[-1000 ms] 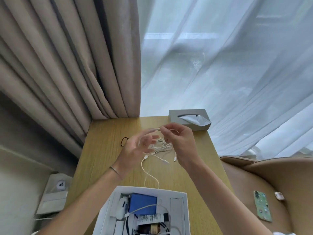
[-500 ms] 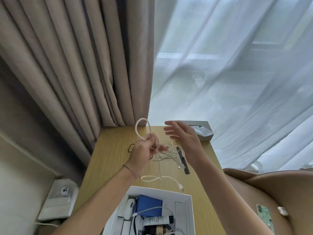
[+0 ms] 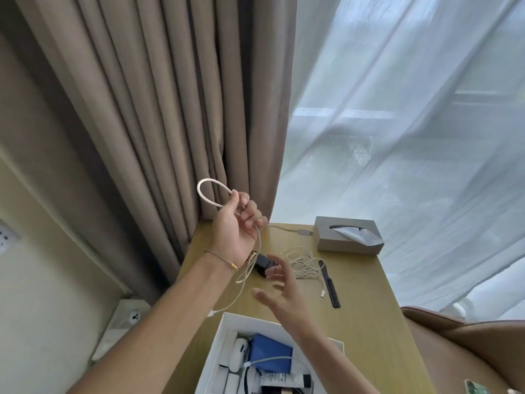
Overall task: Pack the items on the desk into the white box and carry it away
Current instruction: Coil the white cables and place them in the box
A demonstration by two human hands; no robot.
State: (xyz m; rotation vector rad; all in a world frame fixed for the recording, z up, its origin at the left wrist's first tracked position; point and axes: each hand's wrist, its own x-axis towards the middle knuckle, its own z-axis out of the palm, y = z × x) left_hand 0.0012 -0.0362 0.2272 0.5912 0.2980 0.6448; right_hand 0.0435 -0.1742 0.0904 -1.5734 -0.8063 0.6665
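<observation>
On the desk (image 3: 366,302), a box (image 3: 216,362) sits at the near edge with a tissue box (image 3: 341,240) at the far right corner. Between them lie a tangle of cord (image 3: 304,263) and, to its right, a comb (image 3: 329,282). The left hand (image 3: 235,223), raised above the desk's far left, holds a looped cable (image 3: 208,191); the right hand (image 3: 284,291) hovers between the box and the tangle.

on my wooden bench (image 3: 366,285) lie the white box (image 3: 216,362), a grey tissue box (image 3: 345,239), a tangled white cable (image 3: 302,263), a black comb (image 3: 329,284) and a black adapter (image 3: 262,263).
</observation>
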